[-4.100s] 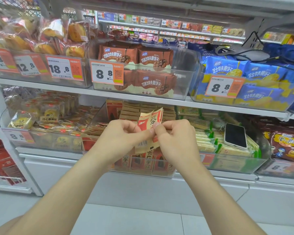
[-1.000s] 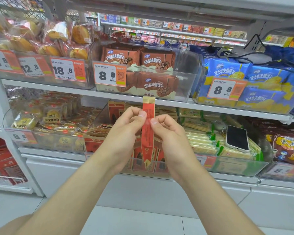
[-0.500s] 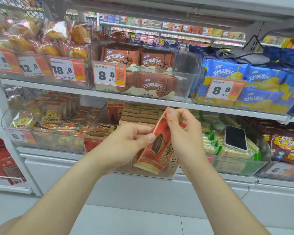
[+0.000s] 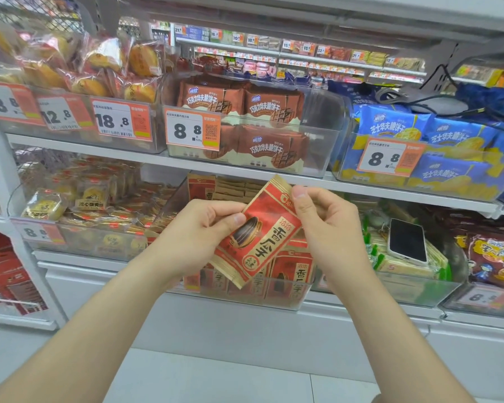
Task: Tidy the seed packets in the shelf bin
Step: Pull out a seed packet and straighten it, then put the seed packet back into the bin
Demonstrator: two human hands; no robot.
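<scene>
Packet [image 4: 259, 237] pinched in both hands, tilted, in front of bin [image 4: 245, 299].
Left hand [image 4: 195, 237] grips the packet's left edge about mid-length, thumb on the printed face. The packet sits between the hands, face toward the camera, its long axis slanted with the top leaning right and the bottom corner down-left. Right hand [image 4: 329, 228] pinches the top right corner, fingers curled. Hands are close together, apart only by the packet's width. The bin lies just behind and below both hands, with a row [image 4: 294, 274] of the same packets standing upright along its front. The packet likely needs turning upright before it goes down into the row; the hands look equally near. Phone [image 4: 408, 239] lies right of the right hand.
</scene>
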